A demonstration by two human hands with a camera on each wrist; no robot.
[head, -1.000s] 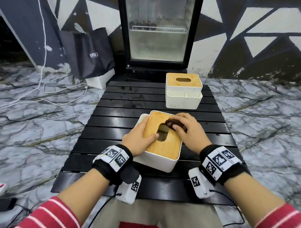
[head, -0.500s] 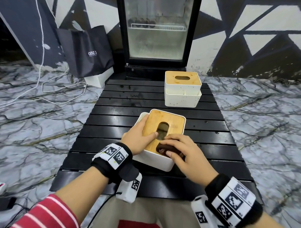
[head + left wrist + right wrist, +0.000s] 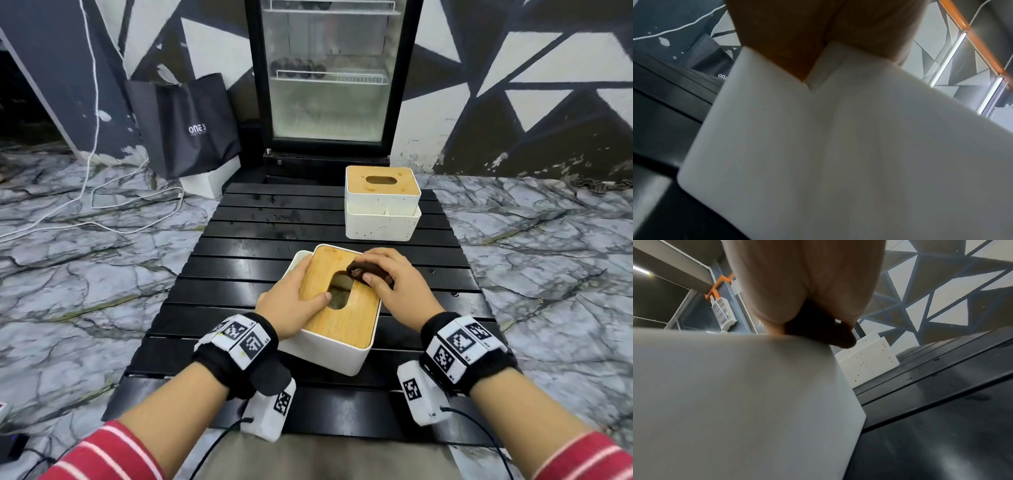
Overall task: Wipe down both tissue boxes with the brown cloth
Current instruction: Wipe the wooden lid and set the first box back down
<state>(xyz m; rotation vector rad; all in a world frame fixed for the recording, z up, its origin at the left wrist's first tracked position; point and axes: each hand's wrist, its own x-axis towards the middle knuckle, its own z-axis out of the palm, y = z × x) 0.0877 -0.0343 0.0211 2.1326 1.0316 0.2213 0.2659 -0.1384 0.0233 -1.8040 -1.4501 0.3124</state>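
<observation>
A white tissue box with a wooden lid [image 3: 342, 322] sits turned at an angle in the middle of the black slatted table [image 3: 239, 267]. My left hand [image 3: 294, 301] grips its left side, thumb lying on the lid by the slot. My right hand [image 3: 394, 284] holds the bunched brown cloth [image 3: 366, 270] and presses it on the lid's far right part. The box's white wall [image 3: 838, 154] fills the left wrist view. In the right wrist view the cloth [image 3: 818, 331] shows under my palm at the box's top edge. A second speckled white tissue box [image 3: 382, 202] stands at the back right.
A glass-door fridge [image 3: 329, 78] stands behind the table. A dark shopping bag [image 3: 188, 123] leans at the back left, with white cables [image 3: 102, 212] on the marble floor. The speckled box [image 3: 867, 360] also shows in the right wrist view.
My right hand slid the cloth from the lid's far part to its near edge, then back up to the far right part. My left hand kept its hold on the box.
</observation>
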